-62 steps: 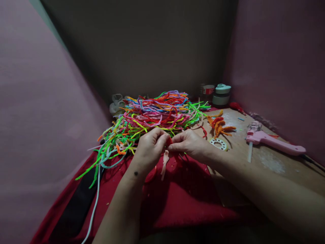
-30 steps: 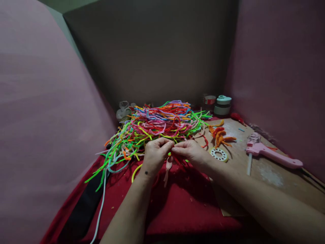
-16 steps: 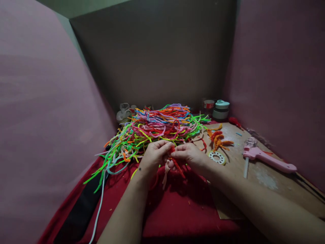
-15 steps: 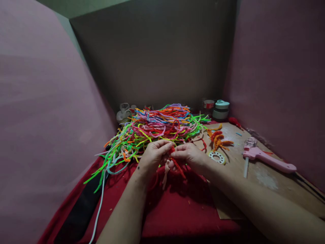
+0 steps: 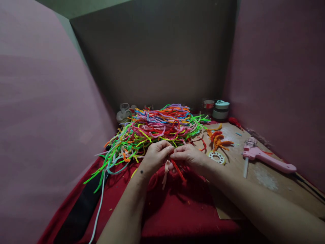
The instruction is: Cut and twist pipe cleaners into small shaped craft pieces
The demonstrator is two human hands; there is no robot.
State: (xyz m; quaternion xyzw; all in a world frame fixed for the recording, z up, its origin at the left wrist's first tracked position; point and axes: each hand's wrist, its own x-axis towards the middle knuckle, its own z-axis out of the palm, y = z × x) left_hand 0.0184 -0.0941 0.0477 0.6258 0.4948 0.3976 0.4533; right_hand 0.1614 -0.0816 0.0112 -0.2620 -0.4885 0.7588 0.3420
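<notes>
My left hand and my right hand meet fingertip to fingertip over the red cloth, both pinching a red fuzzy strand. The strand hangs down to the right below my right fingers. A pale pink piece dangles beneath the hands; its upper end is partly hidden by my fingers. Just behind the hands lies a large heap of coloured fuzzy strands.
On the brown board at right are a pink glue gun, a white perforated ring and an orange-red bundle. A lidded jar stands behind. A black strip lies at left.
My thumbs and fingertips have come closer together over the red strand, covering more of its upper part. A bit of yellow now shows beside my left wrist.
</notes>
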